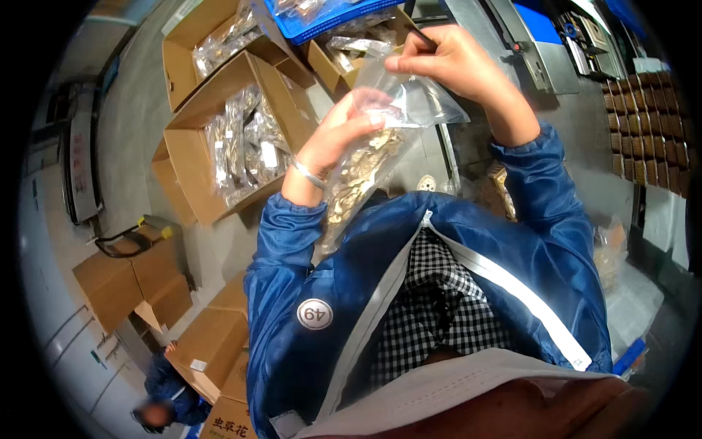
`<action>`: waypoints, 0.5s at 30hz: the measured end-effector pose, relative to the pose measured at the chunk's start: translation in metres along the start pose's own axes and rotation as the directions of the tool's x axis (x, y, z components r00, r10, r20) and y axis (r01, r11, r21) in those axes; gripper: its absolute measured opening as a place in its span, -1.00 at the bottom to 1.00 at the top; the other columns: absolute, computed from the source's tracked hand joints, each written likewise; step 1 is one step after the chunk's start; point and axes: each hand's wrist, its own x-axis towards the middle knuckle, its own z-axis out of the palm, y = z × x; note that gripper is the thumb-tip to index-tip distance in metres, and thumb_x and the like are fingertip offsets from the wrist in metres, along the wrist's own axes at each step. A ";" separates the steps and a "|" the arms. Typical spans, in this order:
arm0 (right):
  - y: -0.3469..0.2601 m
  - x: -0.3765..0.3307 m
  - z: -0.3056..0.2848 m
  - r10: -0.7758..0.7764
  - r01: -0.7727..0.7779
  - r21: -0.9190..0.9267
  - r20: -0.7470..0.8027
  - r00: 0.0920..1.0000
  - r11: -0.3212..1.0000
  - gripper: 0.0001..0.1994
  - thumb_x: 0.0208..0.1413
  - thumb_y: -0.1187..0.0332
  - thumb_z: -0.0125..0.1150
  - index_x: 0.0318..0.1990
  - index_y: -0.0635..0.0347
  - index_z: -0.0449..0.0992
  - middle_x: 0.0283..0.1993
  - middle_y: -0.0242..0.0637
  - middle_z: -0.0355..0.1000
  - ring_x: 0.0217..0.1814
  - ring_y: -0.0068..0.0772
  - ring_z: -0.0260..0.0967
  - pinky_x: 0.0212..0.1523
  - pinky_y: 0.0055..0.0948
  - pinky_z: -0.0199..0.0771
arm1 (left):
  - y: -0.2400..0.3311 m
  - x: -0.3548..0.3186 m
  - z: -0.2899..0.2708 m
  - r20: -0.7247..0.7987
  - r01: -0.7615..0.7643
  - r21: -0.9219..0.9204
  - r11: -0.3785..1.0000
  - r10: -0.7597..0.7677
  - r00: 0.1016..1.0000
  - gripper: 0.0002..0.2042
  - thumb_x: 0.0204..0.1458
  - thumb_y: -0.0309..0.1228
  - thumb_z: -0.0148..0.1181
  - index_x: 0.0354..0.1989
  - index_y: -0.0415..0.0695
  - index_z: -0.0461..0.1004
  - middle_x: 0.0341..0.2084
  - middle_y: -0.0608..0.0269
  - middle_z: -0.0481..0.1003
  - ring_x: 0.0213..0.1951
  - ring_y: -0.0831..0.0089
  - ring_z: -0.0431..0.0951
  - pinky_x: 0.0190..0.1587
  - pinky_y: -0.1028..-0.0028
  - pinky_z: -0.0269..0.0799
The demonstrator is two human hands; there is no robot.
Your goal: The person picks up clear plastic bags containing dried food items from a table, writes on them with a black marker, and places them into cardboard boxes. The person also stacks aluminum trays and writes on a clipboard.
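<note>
A clear plastic bag (357, 179), partly filled with pale brown dried pieces that look like mushroom slices, hangs in front of my chest. My left hand (342, 132) is closed around its side, thumb lying on the plastic near the top of the contents. Higher and to the right, my right hand (450, 62) pinches the bag's loose upper edge between thumb and fingers. The empty upper part of the bag stretches between both hands. A narrow dark shape shows by the right fingers; I cannot tell what it is.
To the left stands an open cardboard box (191, 157) full of similar filled bags, with another open box (175, 73) beyond it. A blue plastic basket (318, 31) sits at the far side. Stacked brown cardboard (647, 132) is at right. Another person (172, 388) is at lower left.
</note>
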 end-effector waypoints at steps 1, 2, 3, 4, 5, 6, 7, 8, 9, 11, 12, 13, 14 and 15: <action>-0.006 0.012 0.001 -0.006 -0.033 -0.173 -0.221 0.975 0.984 -0.76 0.08 0.23 0.41 -0.38 0.24 0.58 -0.51 -0.50 0.43 -0.48 -0.64 0.34 -0.39 -0.56 0.31 | -0.001 -0.006 -0.008 0.003 -0.021 -0.027 0.999 0.021 1.000 -0.54 0.08 -0.28 0.27 0.11 -0.22 0.37 -0.07 0.20 0.49 -0.04 0.49 0.47 -0.01 0.48 0.41; -0.016 0.015 -0.015 0.114 -0.132 -0.017 -0.403 0.908 0.991 -0.76 0.14 0.22 0.35 -0.31 0.25 0.59 -0.48 -0.49 0.44 -0.44 -0.60 0.37 -0.34 -0.54 0.35 | -0.006 -0.015 -0.011 -0.073 -0.040 -0.033 0.999 0.038 0.997 -0.59 0.09 -0.26 0.24 0.05 -0.23 0.43 -0.14 0.21 0.52 -0.09 0.51 0.49 -0.04 0.51 0.40; -0.028 0.019 -0.024 0.236 -0.170 0.172 -0.509 0.828 0.970 -0.75 0.19 0.21 0.29 -0.25 0.26 0.59 -0.45 -0.47 0.45 -0.40 -0.56 0.41 -0.29 -0.51 0.40 | -0.008 -0.022 -0.016 -0.184 0.005 -0.023 1.000 -0.010 0.983 -0.60 0.08 -0.30 0.26 0.04 -0.25 0.43 -0.13 0.19 0.52 -0.11 0.51 0.51 -0.04 0.50 0.41; -0.039 0.017 -0.025 0.148 0.056 0.414 -0.444 0.884 0.909 -0.77 0.23 0.20 0.18 -0.14 0.16 0.56 -0.43 -0.51 0.42 -0.44 -0.62 0.32 -0.35 -0.59 0.30 | -0.012 -0.027 -0.016 -0.239 -0.035 -0.011 0.999 0.031 0.971 -0.60 0.07 -0.32 0.28 0.04 -0.26 0.43 -0.14 0.19 0.52 -0.11 0.51 0.51 -0.04 0.50 0.42; -0.049 0.011 -0.024 0.047 0.243 0.636 -0.403 0.914 0.733 -0.75 0.27 0.19 0.08 -0.02 0.06 0.53 -0.40 -0.54 0.40 -0.48 -0.69 0.24 -0.42 -0.68 0.20 | -0.014 -0.030 -0.015 -0.306 -0.033 0.004 0.999 0.033 0.951 -0.59 0.06 -0.35 0.29 0.04 -0.28 0.42 -0.14 0.18 0.52 -0.12 0.51 0.51 -0.04 0.50 0.42; -0.057 0.010 -0.023 0.218 0.103 0.817 -0.269 0.938 0.568 -0.71 0.27 0.24 0.06 0.04 0.16 0.50 -0.35 -0.46 0.45 -0.36 -0.63 0.35 -0.30 -0.60 0.35 | -0.016 -0.032 -0.012 -0.350 -0.023 -0.031 0.999 0.011 0.937 -0.59 0.04 -0.39 0.32 0.04 -0.30 0.41 -0.14 0.17 0.52 -0.11 0.49 0.52 -0.04 0.49 0.44; -0.059 0.009 -0.013 0.076 0.144 0.832 -0.217 0.973 0.535 -0.72 0.27 0.28 0.06 0.02 0.23 0.49 -0.31 -0.42 0.47 -0.23 -0.55 0.42 -0.19 -0.52 0.42 | -0.018 -0.033 -0.008 -0.375 -0.038 0.013 0.999 0.040 0.926 -0.59 0.04 -0.40 0.32 0.04 -0.31 0.41 -0.14 0.16 0.52 -0.11 0.49 0.52 -0.04 0.49 0.44; -0.061 0.000 0.000 0.096 0.122 0.799 -0.219 0.971 0.589 -0.74 0.28 0.26 0.08 -0.02 0.23 0.49 -0.28 -0.37 0.49 -0.21 -0.51 0.43 -0.15 -0.50 0.43 | -0.018 -0.032 -0.004 -0.396 -0.038 0.056 0.998 0.057 0.916 -0.59 0.04 -0.40 0.32 0.04 -0.31 0.40 -0.15 0.16 0.52 -0.11 0.48 0.52 -0.03 0.48 0.44; -0.057 0.000 0.015 0.056 0.100 0.766 -0.174 0.983 0.635 -0.75 0.30 0.23 0.13 -0.15 0.26 0.58 -0.42 -0.47 0.46 -0.32 -0.52 0.45 -0.25 -0.49 0.43 | -0.017 -0.032 0.000 -0.400 -0.066 0.097 0.993 0.099 0.911 -0.59 0.04 -0.41 0.32 0.04 -0.31 0.40 -0.15 0.15 0.52 -0.11 0.48 0.52 -0.03 0.48 0.44; -0.047 -0.001 0.033 -0.352 0.398 0.135 -0.272 0.896 0.907 -0.74 0.34 0.23 0.07 -0.13 0.23 0.58 -0.40 -0.45 0.47 -0.31 -0.52 0.44 -0.28 -0.49 0.42 | -0.013 -0.033 0.008 -0.406 -0.090 0.123 0.988 0.133 0.904 -0.58 0.03 -0.42 0.34 0.04 -0.30 0.40 -0.15 0.15 0.51 -0.12 0.49 0.52 -0.05 0.48 0.45; -0.043 -0.005 0.037 -0.408 0.422 -0.005 -0.270 0.872 0.906 -0.74 0.34 0.22 0.07 -0.12 0.22 0.59 -0.41 -0.43 0.47 -0.33 -0.51 0.44 -0.31 -0.49 0.42 | -0.012 -0.034 0.013 -0.433 -0.090 0.133 0.987 0.139 0.891 -0.58 0.03 -0.42 0.35 0.04 -0.30 0.40 -0.15 0.15 0.51 -0.12 0.49 0.52 -0.05 0.48 0.46; -0.038 -0.011 0.036 -0.353 0.357 -0.024 -0.233 0.906 0.934 -0.75 0.29 0.21 0.14 -0.13 0.19 0.59 -0.45 -0.38 0.45 -0.40 -0.49 0.44 -0.35 -0.48 0.42 | -0.011 -0.036 0.019 -0.456 -0.092 0.145 0.985 0.149 0.877 -0.58 0.03 -0.42 0.35 0.04 -0.29 0.40 -0.15 0.15 0.51 -0.12 0.49 0.52 -0.05 0.49 0.46; -0.035 -0.018 0.035 -0.317 0.319 -0.027 -0.232 0.920 0.947 -0.76 0.25 0.19 0.21 -0.14 0.17 0.60 -0.49 -0.34 0.44 -0.46 -0.47 0.43 -0.40 -0.47 0.41 | -0.011 -0.038 0.025 -0.464 -0.082 0.151 0.985 0.144 0.874 -0.57 0.02 -0.41 0.37 0.04 -0.29 0.40 -0.14 0.15 0.51 -0.12 0.49 0.52 -0.06 0.50 0.46; -0.033 -0.024 0.031 -0.299 0.302 -0.013 -0.180 0.937 0.953 -0.76 0.24 0.20 0.22 -0.13 0.16 0.61 -0.48 -0.34 0.45 -0.45 -0.47 0.44 -0.40 -0.47 0.42 | -0.012 -0.039 0.030 -0.470 -0.087 0.158 0.984 0.152 0.870 -0.57 0.02 -0.41 0.37 0.04 -0.29 0.40 -0.14 0.14 0.51 -0.12 0.49 0.52 -0.05 0.50 0.46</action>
